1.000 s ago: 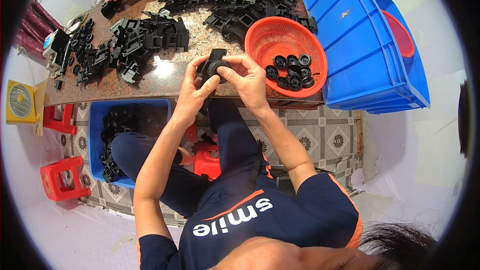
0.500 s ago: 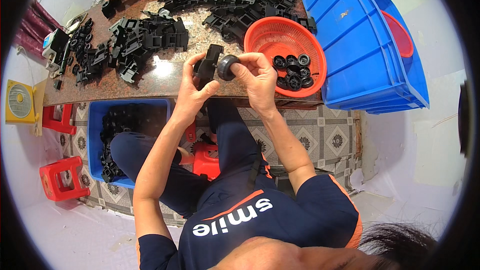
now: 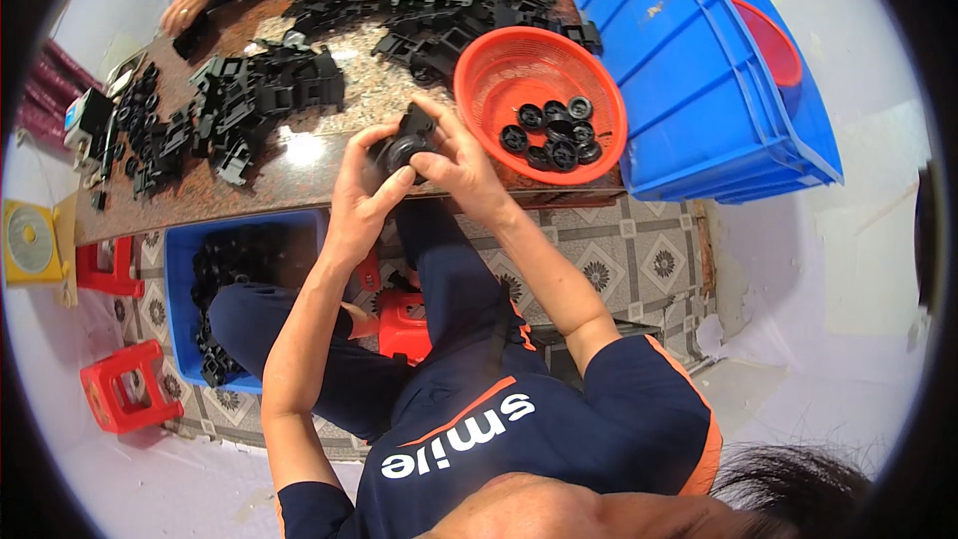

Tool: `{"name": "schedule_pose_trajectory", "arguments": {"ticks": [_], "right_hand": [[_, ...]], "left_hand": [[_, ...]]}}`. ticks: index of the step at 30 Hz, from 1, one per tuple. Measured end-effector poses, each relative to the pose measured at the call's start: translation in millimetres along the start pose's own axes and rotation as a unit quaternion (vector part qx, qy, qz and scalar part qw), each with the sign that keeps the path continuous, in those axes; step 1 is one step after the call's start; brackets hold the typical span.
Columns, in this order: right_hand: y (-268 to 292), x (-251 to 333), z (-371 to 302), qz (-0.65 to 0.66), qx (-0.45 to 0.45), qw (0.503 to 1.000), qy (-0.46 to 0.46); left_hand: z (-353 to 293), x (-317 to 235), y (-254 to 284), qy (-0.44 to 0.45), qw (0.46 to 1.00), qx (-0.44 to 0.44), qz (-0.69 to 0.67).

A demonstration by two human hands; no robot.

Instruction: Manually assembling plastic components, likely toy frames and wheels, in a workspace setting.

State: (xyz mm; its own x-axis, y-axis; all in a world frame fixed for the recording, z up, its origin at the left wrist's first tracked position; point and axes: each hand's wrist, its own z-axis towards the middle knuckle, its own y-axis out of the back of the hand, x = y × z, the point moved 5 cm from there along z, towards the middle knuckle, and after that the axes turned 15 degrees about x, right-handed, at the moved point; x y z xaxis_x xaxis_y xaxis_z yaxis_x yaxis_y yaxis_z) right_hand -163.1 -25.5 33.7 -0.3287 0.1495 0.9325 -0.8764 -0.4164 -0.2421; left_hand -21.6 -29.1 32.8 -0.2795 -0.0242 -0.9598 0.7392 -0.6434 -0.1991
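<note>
Over the table's front edge, my left hand is closed round a black plastic chassis part. My right hand presses a black toy wheel against it, with the thumb on the wheel. Both thumbs meet at the wheel, and my palms hide much of the chassis part. Just right of my hands stands a red plastic basket holding several black wheels. Left of them lies a pile of black chassis parts.
More black parts cover the far side of the stone-topped table. A large blue crate stands right. Below the table a blue bin holds black parts, near red stools. Another person's hand works at the far left.
My right hand has brought the wheel left onto the chassis part; before, it stood at the part's side. The whole view has shifted slightly.
</note>
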Motion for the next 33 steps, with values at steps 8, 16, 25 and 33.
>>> {"name": "schedule_pose_trajectory", "arguments": {"ticks": [8, 16, 25, 33], "right_hand": [[41, 8, 0, -0.092, 0.074, 0.986, -0.114], [175, -18, -10, -0.704, 0.093, 0.647, -0.278], [117, 31, 3, -0.591, -0.019, 0.775, -0.224], [13, 5, 0, -0.049, 0.09, 0.987, -0.126]], "left_hand": [[-3, 20, -13, 0.073, 0.993, -0.031, -0.082], [7, 28, 30, 0.091, 0.97, -0.191, -0.123], [-1, 28, 39, 0.07, 0.96, -0.225, -0.149], [1, 22, 31, 0.052, 0.96, -0.235, -0.141]]}}
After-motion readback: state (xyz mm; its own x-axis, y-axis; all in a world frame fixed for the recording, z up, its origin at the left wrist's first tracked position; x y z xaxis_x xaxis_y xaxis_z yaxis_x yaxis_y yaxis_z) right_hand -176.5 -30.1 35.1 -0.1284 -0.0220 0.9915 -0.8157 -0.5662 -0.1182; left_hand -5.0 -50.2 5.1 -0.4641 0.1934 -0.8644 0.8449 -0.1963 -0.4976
